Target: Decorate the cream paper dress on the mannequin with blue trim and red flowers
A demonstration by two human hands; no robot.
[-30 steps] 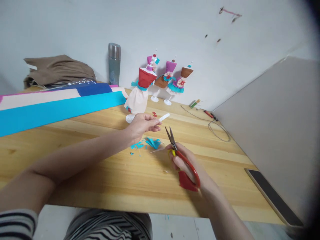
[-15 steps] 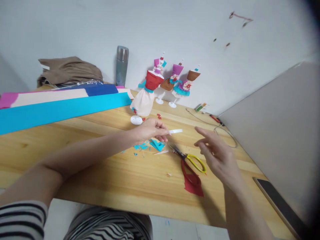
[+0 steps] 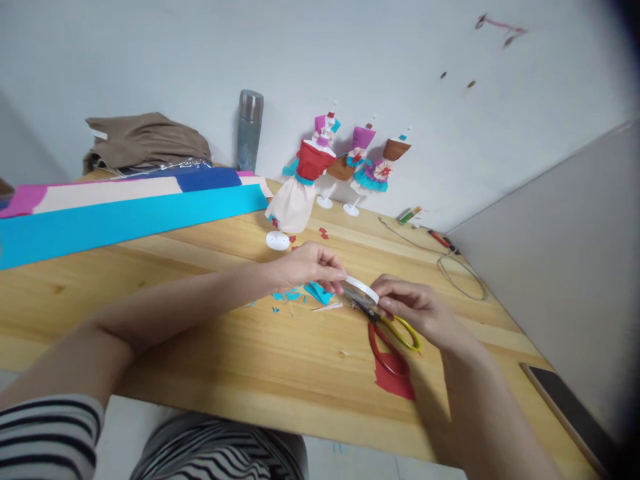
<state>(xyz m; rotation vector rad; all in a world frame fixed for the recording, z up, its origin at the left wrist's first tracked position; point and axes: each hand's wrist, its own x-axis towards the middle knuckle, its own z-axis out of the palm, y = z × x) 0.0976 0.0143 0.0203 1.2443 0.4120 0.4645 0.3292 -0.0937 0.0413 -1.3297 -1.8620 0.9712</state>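
A narrow white strip (image 3: pixel 362 289) spans the gap between my two hands, slightly bowed. Its left end is pinched in my left hand (image 3: pixel 316 265), between thumb and fingers. At the other end, the fingers of my right hand (image 3: pixel 411 303) are closed on it. Beneath the strip lie scissors (image 3: pixel 370 314) with one yellow and one red handle, their blades partly hidden. The red handle rests over a red scrap (image 3: pixel 395 381). Blue scraps (image 3: pixel 318 293) and thin pale slivers (image 3: pixel 327 307) lie below my left hand.
Dressed miniature mannequins (image 3: pixel 290 200) stand at the back, near a flask (image 3: pixel 249 133). Long coloured sheets (image 3: pixel 130 223) and a brown cloth (image 3: pixel 150 140) lie at the left. Along the right are a cable (image 3: pixel 463 287), a red-and-black tool (image 3: pixel 443 241) and a dark flat device (image 3: pixel 565 407).
My right hand has come left and closed on the free end of the white strip. The strip now bows between both hands. The view has shifted slightly.
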